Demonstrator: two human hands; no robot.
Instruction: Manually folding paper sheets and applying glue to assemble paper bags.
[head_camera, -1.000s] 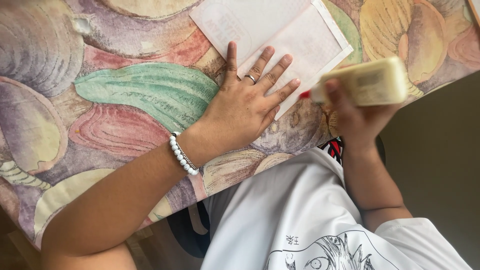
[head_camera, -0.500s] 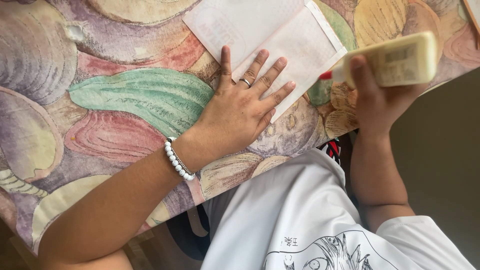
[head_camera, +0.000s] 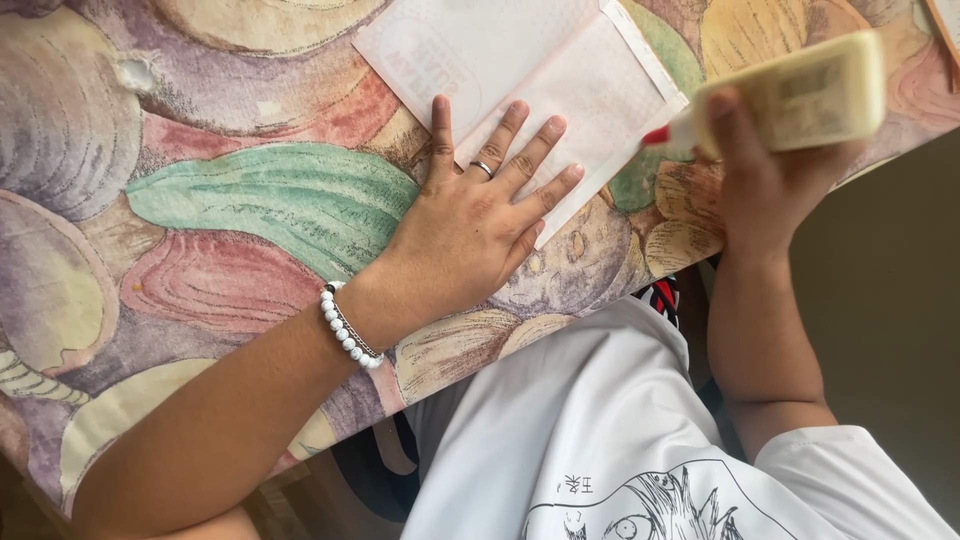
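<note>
My right hand (head_camera: 765, 180) is wrapped around one blurred cream glue bottle (head_camera: 800, 95), its red tip (head_camera: 657, 136) touching the white paper's (head_camera: 520, 70) edge. My left hand (head_camera: 470, 225) presses flat on that paper, fingers spread. The paper's top is cut off.

Bare patterned table (head_camera: 200, 200) left of the left hand (head_camera: 470, 225); the glue bottle (head_camera: 790, 95) crowds the right.
</note>
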